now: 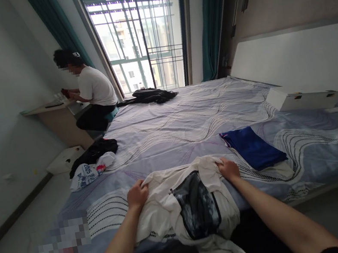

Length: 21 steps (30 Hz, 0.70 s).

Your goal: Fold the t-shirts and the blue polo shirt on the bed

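Note:
A cream T-shirt [159, 202] with a dark printed panel lies bunched across the near edge of the bed, part of it hanging over the side. My left hand [137, 194] grips its far left part, fingers curled round the cloth. At its far right part, my right hand [229, 170] is closed on the fabric too. The cloth between both hands is wrinkled. Just beyond my right hand rests a folded blue garment [254, 146] with pale cloth under it.
The bed [168, 122] has a patterned sheet. A white box [309, 98] sits at right, black clothing [150, 95] at the far edge. Dark clothes [98, 152] and a printed white bag [84, 176] lie at left. A person [93, 87] sits by a small desk [56, 120].

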Each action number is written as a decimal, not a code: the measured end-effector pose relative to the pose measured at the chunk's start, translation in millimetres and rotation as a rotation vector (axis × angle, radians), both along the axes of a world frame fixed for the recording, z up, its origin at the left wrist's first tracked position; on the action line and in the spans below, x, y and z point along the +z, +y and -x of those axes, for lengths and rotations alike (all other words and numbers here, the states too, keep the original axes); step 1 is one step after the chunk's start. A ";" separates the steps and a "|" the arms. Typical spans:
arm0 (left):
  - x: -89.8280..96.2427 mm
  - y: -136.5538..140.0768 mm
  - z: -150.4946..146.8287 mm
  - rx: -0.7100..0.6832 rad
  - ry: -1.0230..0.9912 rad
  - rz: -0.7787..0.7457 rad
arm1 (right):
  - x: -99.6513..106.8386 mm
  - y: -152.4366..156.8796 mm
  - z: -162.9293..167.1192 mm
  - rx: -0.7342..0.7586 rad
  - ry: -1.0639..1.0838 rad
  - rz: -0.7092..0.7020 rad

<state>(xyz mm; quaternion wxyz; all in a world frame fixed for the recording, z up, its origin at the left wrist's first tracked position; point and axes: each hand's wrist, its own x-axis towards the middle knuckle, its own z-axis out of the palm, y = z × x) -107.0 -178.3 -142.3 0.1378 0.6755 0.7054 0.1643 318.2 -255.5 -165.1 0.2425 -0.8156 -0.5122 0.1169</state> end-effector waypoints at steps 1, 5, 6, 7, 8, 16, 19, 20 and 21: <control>3.8 -1.3 -1.3 -0.003 0.004 0.017 | 2.2 2.8 -2.2 0.004 0.044 -0.004; 11.6 -26.0 -3.3 0.085 -0.071 -0.043 | 10.0 5.9 -12.8 0.014 0.163 -0.104; 12.9 -35.0 -0.1 0.106 -0.083 -0.085 | 12.4 4.0 -16.5 0.020 0.218 -0.159; 15.1 -44.0 5.2 0.112 -0.061 -0.139 | 16.2 0.5 -20.9 0.033 0.294 -0.226; 19.2 -52.8 12.5 0.128 -0.034 -0.188 | 22.2 -4.7 -25.7 0.054 0.379 -0.297; 123.5 -91.7 63.7 0.400 -1.078 0.028 | 154.6 -62.4 -66.2 0.440 0.313 -0.322; 154.6 -69.5 39.2 0.390 -1.179 -0.143 | 183.7 -47.7 -73.4 0.474 0.184 -0.321; 159.0 -54.5 27.2 0.383 -1.163 -0.187 | 185.4 -34.7 -74.3 0.471 0.133 -0.321; 160.3 -36.2 14.5 0.374 -1.141 -0.216 | 183.7 -18.2 -74.7 0.462 0.077 -0.314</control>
